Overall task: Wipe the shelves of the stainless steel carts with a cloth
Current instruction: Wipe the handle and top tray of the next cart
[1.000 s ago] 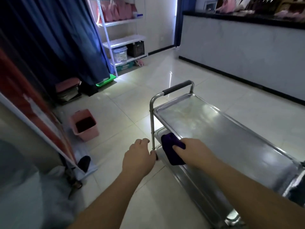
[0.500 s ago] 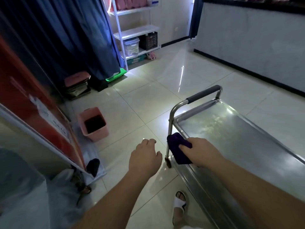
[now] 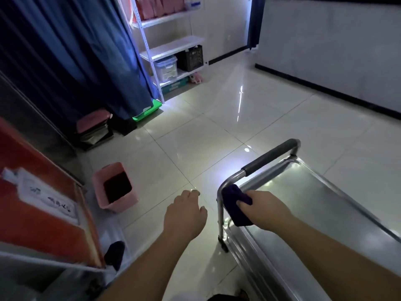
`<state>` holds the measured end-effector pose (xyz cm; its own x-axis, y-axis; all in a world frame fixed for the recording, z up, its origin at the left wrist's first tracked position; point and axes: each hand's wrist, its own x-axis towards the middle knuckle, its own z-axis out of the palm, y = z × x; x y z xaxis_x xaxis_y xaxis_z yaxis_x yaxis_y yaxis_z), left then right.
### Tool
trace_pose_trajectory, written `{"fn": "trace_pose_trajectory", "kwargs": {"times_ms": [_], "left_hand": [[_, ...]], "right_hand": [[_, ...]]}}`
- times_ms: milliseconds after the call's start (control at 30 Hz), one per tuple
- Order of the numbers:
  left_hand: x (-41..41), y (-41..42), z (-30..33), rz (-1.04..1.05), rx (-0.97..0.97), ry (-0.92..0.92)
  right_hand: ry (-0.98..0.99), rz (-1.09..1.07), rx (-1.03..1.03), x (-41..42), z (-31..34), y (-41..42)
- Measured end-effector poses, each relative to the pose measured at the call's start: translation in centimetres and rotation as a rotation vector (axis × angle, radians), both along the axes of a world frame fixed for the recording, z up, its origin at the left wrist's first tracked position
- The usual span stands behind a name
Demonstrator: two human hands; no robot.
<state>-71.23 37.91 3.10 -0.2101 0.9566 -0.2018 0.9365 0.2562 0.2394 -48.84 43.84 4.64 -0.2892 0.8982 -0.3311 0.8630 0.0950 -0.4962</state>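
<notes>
At the near corner of the stainless steel cart (image 3: 308,213), by the upright post of its handle (image 3: 269,157), a purple cloth (image 3: 235,206) is gripped by the right hand (image 3: 263,208) and pressed on the top shelf's edge. The left hand (image 3: 184,216) is held over the tiled floor (image 3: 195,140) beside the cart, fingers loosely curled and apparently empty, though their tips are poorly seen. A pink bin (image 3: 115,187) is set on the floor further left.

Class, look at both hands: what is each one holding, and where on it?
The right hand grips the purple cloth by its near edge, at the cart's corner. The left hand holds nothing.
</notes>
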Motion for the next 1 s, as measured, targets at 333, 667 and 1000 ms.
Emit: {"fn": "trace_pose_trajectory", "kwargs": {"times_ms": [333,667,1000], "left_hand": [[0.7,15.9,-3.1,-0.351,-0.037,-0.010],[1.3,26.7,-5.6,-0.891,-0.025,0.025],[6.3,26.1,-6.6,-1.070,0.025,0.030]], "right_hand": [[-0.048,-0.340,-0.125,2.4,-2.8,7.8],[-0.020,-0.834,-0.208,-0.2,-4.8,7.6],[0.026,-1.028,-0.255,2.0,-5.1,2.3]]}}
